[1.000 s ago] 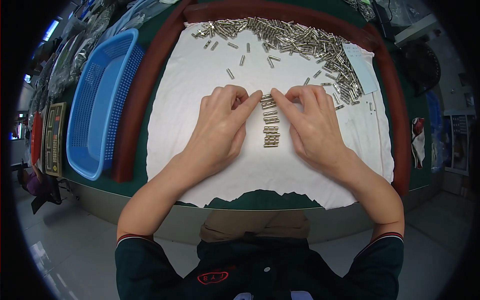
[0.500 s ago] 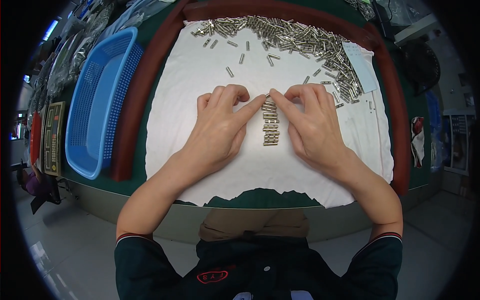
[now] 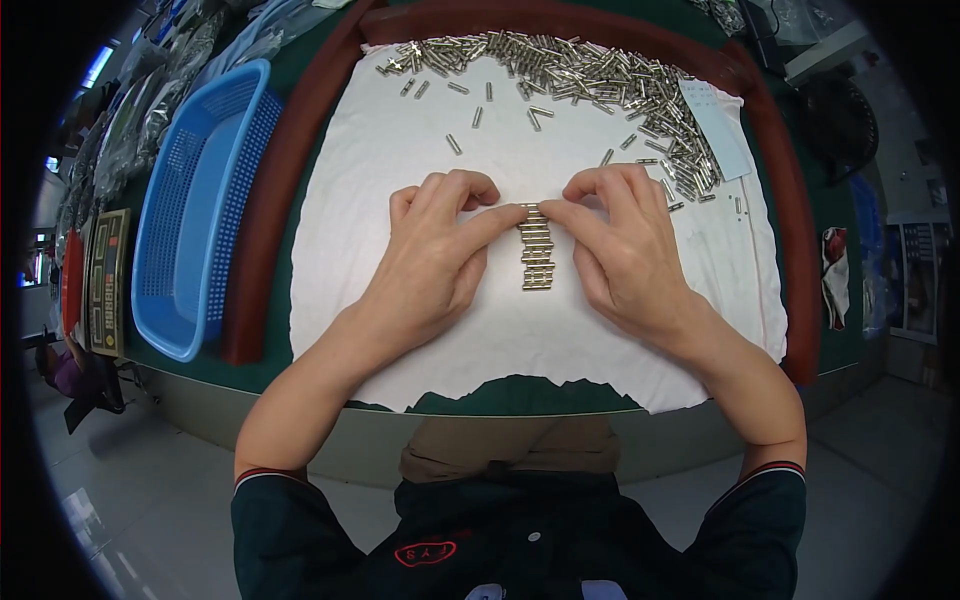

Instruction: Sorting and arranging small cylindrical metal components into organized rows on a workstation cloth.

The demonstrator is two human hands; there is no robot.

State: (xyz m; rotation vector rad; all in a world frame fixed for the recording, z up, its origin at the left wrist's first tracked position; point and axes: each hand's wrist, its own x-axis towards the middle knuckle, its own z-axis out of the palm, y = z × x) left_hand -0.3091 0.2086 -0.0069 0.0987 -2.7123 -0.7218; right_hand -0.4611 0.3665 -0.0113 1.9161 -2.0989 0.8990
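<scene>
A column of short silvery metal pins point(image 3: 537, 255) lies on the white cloth point(image 3: 420, 375) in front of me, each pin crosswise. At its far end, my left hand point(image 3: 430, 245) touches the left end of the top pin point(image 3: 532, 206) with its index fingertip. Against that pin's right end rests the index fingertip of my right hand point(image 3: 630, 245). Both index fingers are stretched out, with the thumbs apart and the remaining fingers loosely bent. Neither hand grips a pin by itself. Several loose pins point(image 3: 453, 144) lie scattered beyond my hands.
A large heap of similar pins point(image 3: 600, 75) spreads along the cloth's far edge. Beside it lies a pale blue paper slip point(image 3: 715, 130). Dark red padded edging point(image 3: 262, 240) borders the work area. Outside it, at left, stands a blue plastic basket point(image 3: 185, 220).
Both index fingertips have come slightly nearer to me, and the top pin between them now lies closer against the column. The gaps between the pins have narrowed.
</scene>
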